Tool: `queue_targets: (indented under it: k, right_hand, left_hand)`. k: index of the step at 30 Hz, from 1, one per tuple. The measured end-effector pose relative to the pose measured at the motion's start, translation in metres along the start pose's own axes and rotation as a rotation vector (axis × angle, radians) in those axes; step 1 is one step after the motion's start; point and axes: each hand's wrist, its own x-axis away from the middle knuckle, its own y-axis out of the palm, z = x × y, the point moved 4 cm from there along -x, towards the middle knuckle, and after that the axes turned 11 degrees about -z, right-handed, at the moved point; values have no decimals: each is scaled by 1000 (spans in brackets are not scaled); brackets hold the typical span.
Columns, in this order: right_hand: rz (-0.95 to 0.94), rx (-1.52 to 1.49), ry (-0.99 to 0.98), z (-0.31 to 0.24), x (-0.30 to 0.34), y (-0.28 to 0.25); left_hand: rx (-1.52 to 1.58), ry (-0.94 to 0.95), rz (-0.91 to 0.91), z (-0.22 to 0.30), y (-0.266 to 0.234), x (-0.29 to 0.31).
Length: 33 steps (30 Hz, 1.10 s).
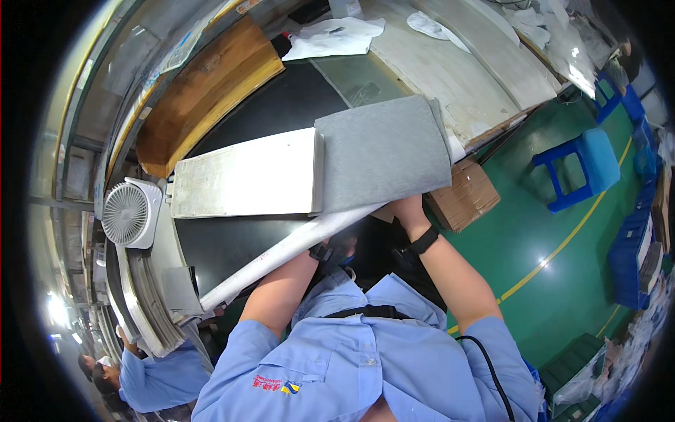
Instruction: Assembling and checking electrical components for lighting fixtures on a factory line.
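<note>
A grey felt-like sheet point(383, 155), seemingly layered at its far right edge, lies on the dark worktop at the centre. My right hand point(406, 209) is at its near right corner, with the fingers hidden under or behind the edge. Below the white rounded table edge point(281, 254), my left hand point(344, 247) is in shadow and mostly hidden, so its fingers cannot be made out. A long white block or board point(246, 176) lies beside the grey sheet on its left, touching or slightly overlapping it.
A brown cardboard box point(464, 195) stands right of the bench. Blue stools point(587, 165) are on the green floor. At left are a white fan point(129, 212), a curved wooden board point(211, 91), and a person in blue point(158, 376). White cloth point(334, 36) lies at the back.
</note>
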Motion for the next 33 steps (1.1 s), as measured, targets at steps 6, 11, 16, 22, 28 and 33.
queue_targets:
  k: [6,11,16,22,28,33]
  right_hand:
    - [-64,-15,98,1,10,-9]
    - [71,-332,213,-2,20,-12]
    - [38,-321,202,2,26,-15]
    - [36,-323,183,9,25,-17]
    - [-4,-413,207,12,23,-14]
    - [5,-367,172,14,23,-13]
  left_hand:
    - [195,10,-61,-3,6,-4]
    - [337,14,-116,-3,12,-2]
    - [459,17,-160,0,14,5]
    - [589,18,-212,6,13,15]
    - [714,-1,-278,12,19,25]
    - [827,-1,-350,20,28,25]
